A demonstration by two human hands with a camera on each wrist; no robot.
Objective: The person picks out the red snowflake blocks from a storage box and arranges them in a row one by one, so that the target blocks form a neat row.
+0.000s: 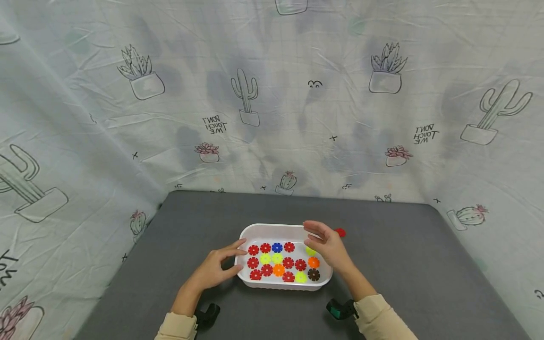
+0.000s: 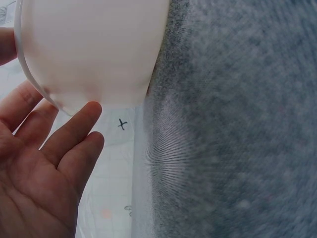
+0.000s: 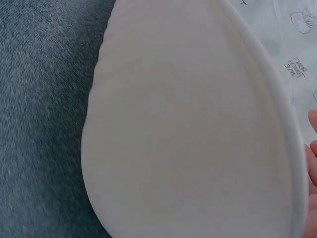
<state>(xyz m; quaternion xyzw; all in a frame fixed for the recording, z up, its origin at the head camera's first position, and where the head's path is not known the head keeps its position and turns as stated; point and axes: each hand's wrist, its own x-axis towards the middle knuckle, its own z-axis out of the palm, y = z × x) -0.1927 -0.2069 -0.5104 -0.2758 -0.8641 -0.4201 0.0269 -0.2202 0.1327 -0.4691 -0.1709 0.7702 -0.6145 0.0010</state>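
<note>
A white tray (image 1: 272, 231) stands on the grey table. Several snowflake-shaped plastic discs lie in loose rows on its floor: mostly red ones (image 1: 288, 263), plus yellow (image 1: 277, 258), orange (image 1: 278, 269), one blue (image 1: 277, 247) and one brown (image 1: 313, 274). At the tray's left end is my left hand (image 1: 214, 267), fingers spread and fairly straight around the rim, as the left wrist view also shows (image 2: 39, 168). My right hand (image 1: 333, 250) hovers over the right end with fingers loosely bent and nothing visible in them; it partly covers a yellow disc (image 1: 311, 251).
Another red disc (image 1: 340, 232) lies outside the tray, just beyond my right hand. Black wrist devices (image 1: 208, 315) sit below both wrists. A pale cloth (image 1: 272, 94) printed with cacti hangs behind the table (image 1: 403, 264) and along its sides.
</note>
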